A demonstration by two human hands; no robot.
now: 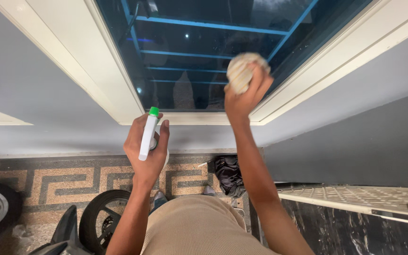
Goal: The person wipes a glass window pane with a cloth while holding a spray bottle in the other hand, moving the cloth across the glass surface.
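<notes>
beige shirt [197, 226] below; left hand [145, 148] grips spray bottle [148, 134], right hand [244, 94] presses balled cloth [242, 71] to window glass [190, 52]; wiping looks midway, 0 streaks visible.

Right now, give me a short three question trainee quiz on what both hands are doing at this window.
1. True or false: the left hand holds a white spray bottle with a green tip.
2. What does the right hand press on the window glass? A) a squeegee B) a wadded cloth C) a brush
3. Which round things stand on the patterned floor below the left arm?

Key: 1 true. 2 B. 3 Wheels.
</notes>
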